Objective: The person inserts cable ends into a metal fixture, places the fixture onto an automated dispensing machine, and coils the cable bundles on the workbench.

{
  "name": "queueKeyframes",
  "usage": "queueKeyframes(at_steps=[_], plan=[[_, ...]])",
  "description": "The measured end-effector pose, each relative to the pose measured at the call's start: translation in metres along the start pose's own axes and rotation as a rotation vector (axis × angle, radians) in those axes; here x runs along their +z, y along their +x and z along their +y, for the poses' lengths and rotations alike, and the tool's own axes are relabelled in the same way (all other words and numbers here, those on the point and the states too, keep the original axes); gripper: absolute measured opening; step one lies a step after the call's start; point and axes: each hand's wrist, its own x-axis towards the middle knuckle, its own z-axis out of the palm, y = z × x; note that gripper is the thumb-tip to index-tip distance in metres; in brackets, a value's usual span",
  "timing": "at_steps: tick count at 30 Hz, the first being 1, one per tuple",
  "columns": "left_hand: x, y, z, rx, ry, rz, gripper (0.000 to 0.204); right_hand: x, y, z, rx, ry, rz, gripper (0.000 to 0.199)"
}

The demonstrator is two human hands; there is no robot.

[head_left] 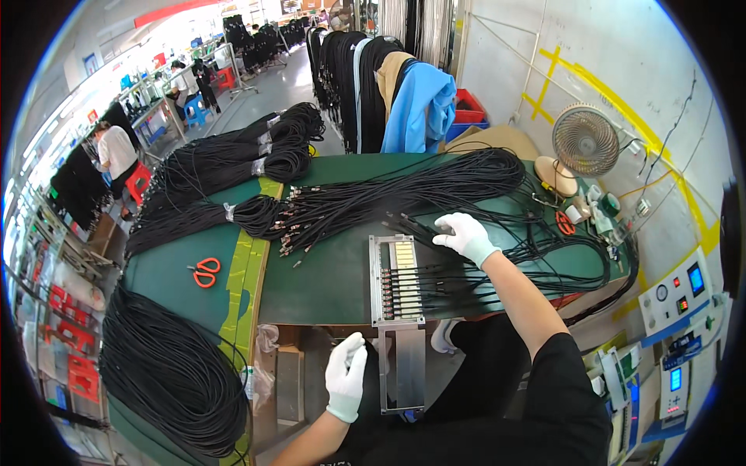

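My right hand [465, 237], in a white glove, is over the green table, its thumb and forefinger apart. Black cable ends [410, 224] lie beside its fingertips, and I see none gripped. Below and left of it is a metal fixture [396, 279] with a row of slots. Several black cables sit side by side in its lower slots and run off to the right. My left hand [345, 377], also gloved, hovers in front of the table's near edge, left of the fixture's lower metal plate [402, 369]. Its fingers are loosely bent with nothing visible in them.
A large cable bundle [435, 182] crosses the table behind the fixture. Further coils [167, 373] lie at left, near orange-handled scissors [206, 272]. A fan [586, 140] and another orange-handled tool [565, 224] stand at right. Cables and a blue cloth [420, 105] hang behind; people work far left.
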Motion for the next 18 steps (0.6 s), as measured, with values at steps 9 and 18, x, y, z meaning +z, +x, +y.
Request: queueKeyframes(at_steps=[9,18], plan=[[0.038,0.106,0.039,0.397,0.354,-0.033,0.023,0.009,0.003,0.012,-0.01,0.15,0.159,0.013],[0.076,0.199,0.017,0.636,0.668,-0.134,0.016,-0.009,-0.004,-0.031,-0.107,0.415,-0.078,0.013]])
